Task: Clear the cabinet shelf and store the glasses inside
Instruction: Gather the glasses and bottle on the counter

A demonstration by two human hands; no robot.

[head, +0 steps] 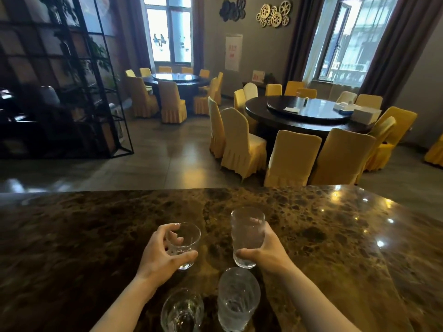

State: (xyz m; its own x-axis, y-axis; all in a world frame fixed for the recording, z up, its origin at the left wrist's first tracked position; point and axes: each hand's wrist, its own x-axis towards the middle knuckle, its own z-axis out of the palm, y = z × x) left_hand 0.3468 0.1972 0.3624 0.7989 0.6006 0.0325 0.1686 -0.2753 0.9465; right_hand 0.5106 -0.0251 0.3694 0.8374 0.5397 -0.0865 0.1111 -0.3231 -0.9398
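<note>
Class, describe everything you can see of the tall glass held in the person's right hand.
The tall glass is a clear tumbler with a rippled, textured wall and a thick base, and it looks empty. It stands upright, roughly level with the short glass in the left hand. The right hand wraps its lower half, thumb across the front near the base and fingers showing through from behind. Whether its base rests on the dark marble counter or is just lifted cannot be told.

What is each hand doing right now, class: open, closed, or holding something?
Left hand: closed around the short glass.
Right hand: closed around the tall glass.
</note>
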